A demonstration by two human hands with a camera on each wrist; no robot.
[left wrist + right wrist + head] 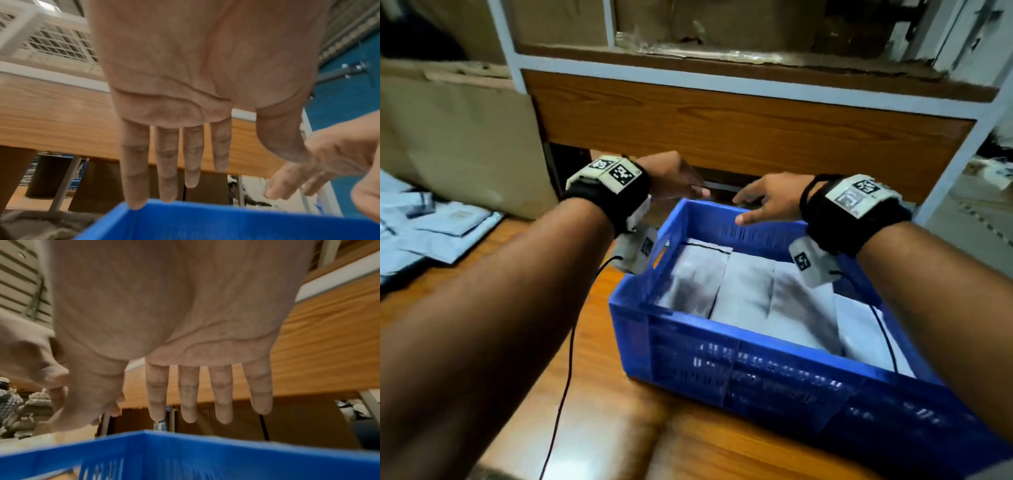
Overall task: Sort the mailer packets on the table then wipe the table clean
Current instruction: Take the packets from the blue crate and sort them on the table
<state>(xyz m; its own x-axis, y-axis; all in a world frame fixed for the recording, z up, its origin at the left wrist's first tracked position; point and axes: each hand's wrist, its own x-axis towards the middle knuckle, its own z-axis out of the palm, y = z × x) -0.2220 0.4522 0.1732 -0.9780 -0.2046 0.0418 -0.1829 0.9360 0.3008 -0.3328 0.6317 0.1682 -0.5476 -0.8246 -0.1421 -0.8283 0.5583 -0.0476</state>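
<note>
Storeroom setting: wooden table (599,404), orange-brown grain, with a wood-fronted metal shelf frame (739,133) right behind it and flattened cardboard (458,137) leaning at the left.

Blue plastic crate (739,370) sits on the table right of centre, slotted walls, long side toward the camera. Inside it, grey mailer packets (743,291) lie flat side by side, covering the floor; at least 3 visible, surfaces blurred. A second lot of pale blue-white packets (438,226) lies loose in an overlapping pile at the table's far left edge, well apart from the crate.

Both hands are out over the crate's far rim. Left hand (674,178) above the far-left corner: fingers (133,162) straight and slightly spread, palm down, nothing held; whether the fingertips touch the rim cannot be told. Right hand (774,198) over the far wall, fingers (222,394) extended and spread, thumb dropped toward the rim, also empty. The hands are near each other, tips pointing inward, not touching in the head view.

Each wrist carries a black strap with white tagged marker blocks; a thin dark cable (566,370) trails from the left wrist across the table.
</note>
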